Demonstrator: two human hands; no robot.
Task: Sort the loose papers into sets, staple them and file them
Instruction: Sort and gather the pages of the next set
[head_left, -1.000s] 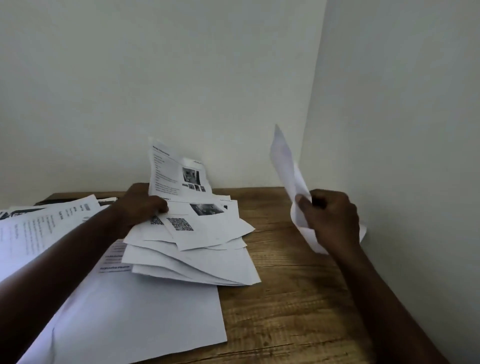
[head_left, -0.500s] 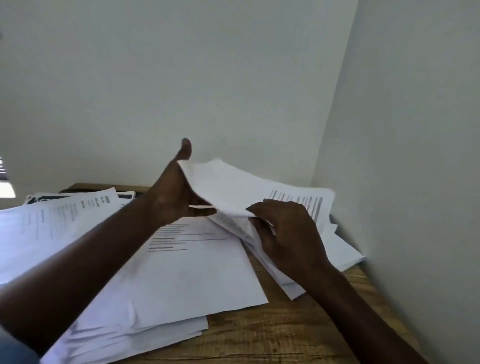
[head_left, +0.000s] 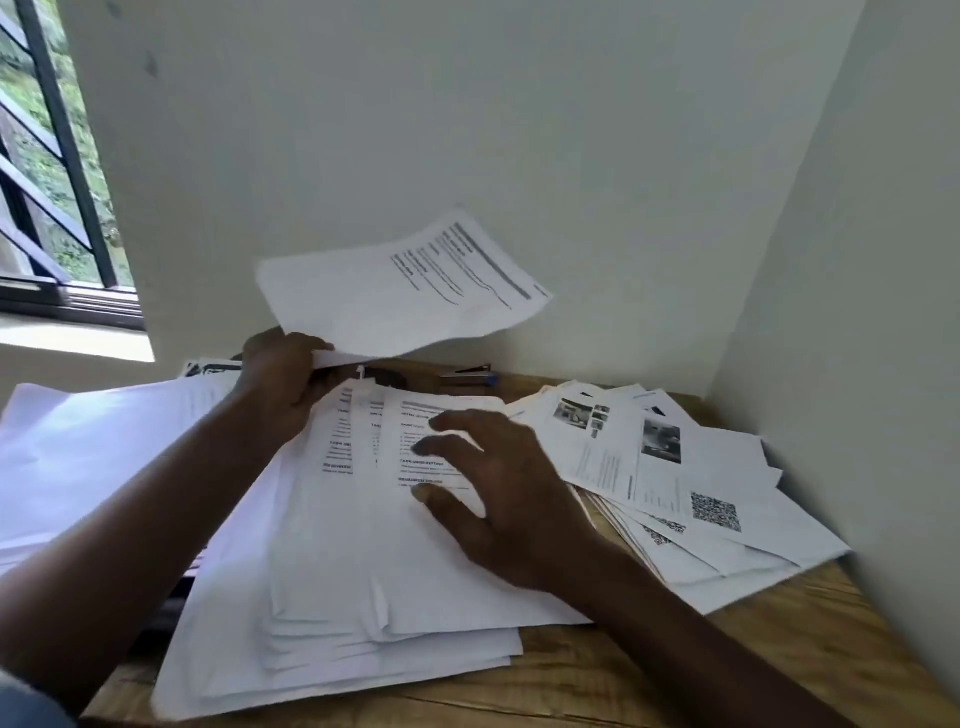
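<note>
A printed sheet (head_left: 400, 291) is lifted above the desk, and my left hand (head_left: 280, 374) grips its near edge. Below it lies a fanned middle stack of text pages (head_left: 353, 545). My right hand (head_left: 498, 493) hovers over or rests on that stack with its fingers spread; contact is blurred. A second pile of pages with photos and QR codes (head_left: 685, 493) lies spread at the right, near the wall. More white sheets (head_left: 93, 457) are piled at the left. A dark stapler (head_left: 467, 375) sits at the back of the desk.
The wooden desk (head_left: 597, 675) sits in a corner, with a wall behind and another (head_left: 857, 364) close on the right. A barred window (head_left: 52, 182) is at the upper left. A dark object (head_left: 384, 375) lies beside the stapler.
The bundle both hands held now lies spread at the right. My left hand has lifted a single sheet, and my right hand has moved onto the middle stack. The view has swung left.
</note>
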